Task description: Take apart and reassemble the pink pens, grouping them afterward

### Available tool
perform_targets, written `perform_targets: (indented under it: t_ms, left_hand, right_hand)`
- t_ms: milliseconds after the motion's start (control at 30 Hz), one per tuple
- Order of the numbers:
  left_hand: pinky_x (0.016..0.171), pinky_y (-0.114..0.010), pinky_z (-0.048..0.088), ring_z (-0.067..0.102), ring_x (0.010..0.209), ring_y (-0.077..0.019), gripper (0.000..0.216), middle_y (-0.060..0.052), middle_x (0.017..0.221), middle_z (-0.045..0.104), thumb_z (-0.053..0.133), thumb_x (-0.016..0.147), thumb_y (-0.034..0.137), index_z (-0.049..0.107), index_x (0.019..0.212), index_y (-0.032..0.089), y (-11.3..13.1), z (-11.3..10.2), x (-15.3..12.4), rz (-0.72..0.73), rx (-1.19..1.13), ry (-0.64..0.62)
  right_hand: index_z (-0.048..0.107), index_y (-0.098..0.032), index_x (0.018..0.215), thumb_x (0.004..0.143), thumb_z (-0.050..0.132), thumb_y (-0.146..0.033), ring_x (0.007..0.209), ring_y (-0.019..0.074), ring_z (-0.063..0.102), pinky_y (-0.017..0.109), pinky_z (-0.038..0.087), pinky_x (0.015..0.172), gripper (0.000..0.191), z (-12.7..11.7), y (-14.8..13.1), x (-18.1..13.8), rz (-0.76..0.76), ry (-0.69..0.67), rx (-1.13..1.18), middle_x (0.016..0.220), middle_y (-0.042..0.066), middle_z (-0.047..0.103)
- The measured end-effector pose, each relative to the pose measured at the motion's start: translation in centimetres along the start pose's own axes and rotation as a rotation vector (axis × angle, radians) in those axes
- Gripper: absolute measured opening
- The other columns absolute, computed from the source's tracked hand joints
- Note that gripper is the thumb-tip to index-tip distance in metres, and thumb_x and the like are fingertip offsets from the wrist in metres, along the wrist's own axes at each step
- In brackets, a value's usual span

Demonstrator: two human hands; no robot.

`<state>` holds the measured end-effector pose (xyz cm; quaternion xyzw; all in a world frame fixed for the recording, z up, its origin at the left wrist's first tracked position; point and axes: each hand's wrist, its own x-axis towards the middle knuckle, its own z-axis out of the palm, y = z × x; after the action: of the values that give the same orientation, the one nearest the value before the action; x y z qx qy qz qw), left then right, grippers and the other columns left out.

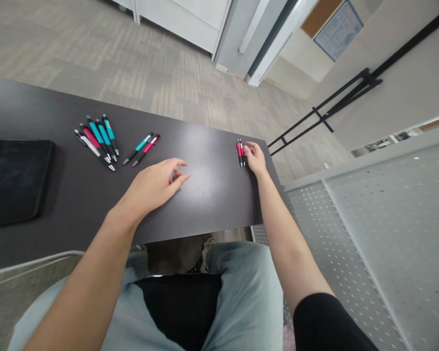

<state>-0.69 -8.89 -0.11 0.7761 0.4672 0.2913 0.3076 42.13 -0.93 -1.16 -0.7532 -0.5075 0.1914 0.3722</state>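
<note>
My right hand point(255, 158) is at the right end of the dark table, its fingers closed around the upper part of a red pen point(244, 160) that they partly hide. Right beside it lie more red pens point(239, 153), side by side, tips toward me. My left hand point(164, 178) hovers over the middle of the table, empty, thumb and fingers apart. Just beyond it to the left, a teal pen point(139, 147) and a red pen point(147, 149) lie parallel. Farther left is a loose fan of several teal, red and white pens point(98, 139).
A black tablet-like slab point(16, 180) lies on the dark table point(205, 200) at the left. A grey perforated panel point(369, 219) stands along the right side. Past the far edge are carpeted floor point(131, 73), white cabinets point(186, 19) and a black metal frame point(325, 114).
</note>
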Motion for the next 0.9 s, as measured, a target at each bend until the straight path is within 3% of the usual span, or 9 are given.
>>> perform_targets:
  t_ms: [167,333,533,700,767,900]
  left_hand:
    - [0.078,-0.044,0.048,0.07,0.079,-0.029,0.035,-0.007,0.103,0.086,0.07,0.107,0.054,0.086,0.124,0.028,-0.8,-1.6,-0.9,-0.014,-0.023,0.089]
    - [0.084,-0.042,0.05,0.07,0.083,-0.0262,0.023,-0.006,0.107,0.084,0.074,0.109,0.044,0.085,0.122,0.028,-1.8,-4.1,-1.8,-0.133,-0.025,0.319]
    - [0.101,-0.046,0.058,0.08,0.112,-0.0328,0.023,-0.013,0.131,0.08,0.077,0.113,0.026,0.078,0.136,0.023,-4.0,-7.3,-2.8,-0.385,0.126,0.519]
    - [0.1,-0.044,0.061,0.083,0.12,-0.0315,0.014,-0.011,0.136,0.078,0.083,0.113,0.023,0.083,0.126,0.027,-3.9,-7.1,-2.7,-0.427,0.137,0.445]
    - [0.1,-0.045,0.062,0.083,0.12,-0.0325,0.008,-0.011,0.137,0.078,0.084,0.113,0.024,0.085,0.12,0.028,-3.6,-6.5,-2.3,-0.403,0.123,0.395]
    - [0.104,-0.048,0.063,0.081,0.129,-0.038,0.011,-0.016,0.145,0.077,0.086,0.115,0.027,0.087,0.126,0.026,-2.9,-5.1,-1.5,-0.418,0.181,0.293]
  right_hand:
    - [0.072,-0.027,0.123,0.108,0.075,-0.064,0.092,0.026,0.065,0.042,0.056,0.095,0.04,-0.1,0.2,-0.8,0.005,0.142,0.049,0.087,-0.003,0.061]
    - [0.065,-0.029,0.099,0.101,0.085,-0.058,0.083,0.0234,0.062,0.04,0.05,0.087,0.035,0.0,-0.1,-0.7,0.002,0.199,0.142,0.079,-0.005,0.062]
    - [0.064,-0.035,0.085,0.094,0.097,-0.048,0.071,0.0208,0.052,0.043,0.036,0.079,0.037,0.3,-0.2,-0.6,0.032,0.265,0.282,0.066,-0.007,0.065]
    - [0.064,-0.038,0.083,0.094,0.098,-0.043,0.07,0.0231,0.048,0.047,0.033,0.081,0.037,-0.2,-0.3,-2.5,0.037,0.397,0.376,0.067,-0.005,0.064]
    - [0.065,-0.038,0.082,0.097,0.097,-0.036,0.071,0.0235,0.049,0.048,0.035,0.082,0.036,-0.2,-0.5,-3.4,0.049,0.436,0.389,0.068,-0.004,0.066]
    - [0.067,-0.034,0.079,0.101,0.088,-0.013,0.068,0.0219,0.053,0.048,0.039,0.083,0.037,0.0,-1.2,-4.3,0.075,0.507,0.401,0.065,-0.005,0.063]
